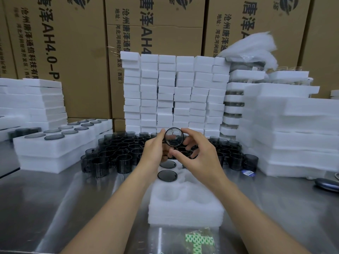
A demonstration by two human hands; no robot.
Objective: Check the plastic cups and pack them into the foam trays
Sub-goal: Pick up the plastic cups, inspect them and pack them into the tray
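Observation:
I hold one smoky transparent plastic cup (174, 136) up above the table, its round end turned toward me. My left hand (153, 149) grips its left side and my right hand (199, 153) pinches its right rim with the fingertips. Below my hands lies a white foam tray (185, 202) with round pockets; two dark cups (167, 175) sit in its far pockets, and the nearer pockets hold nothing. Behind the tray stands a crowd of several loose dark cups (117, 153) on the steel table.
A foam tray filled with cups (55, 142) lies stacked at the left. Tall stacks of white foam blocks (174, 92) rise behind, more foam trays (289, 136) at the right, cardboard boxes (73, 52) at the back. A clear bag with green print (199, 241) lies near the front edge.

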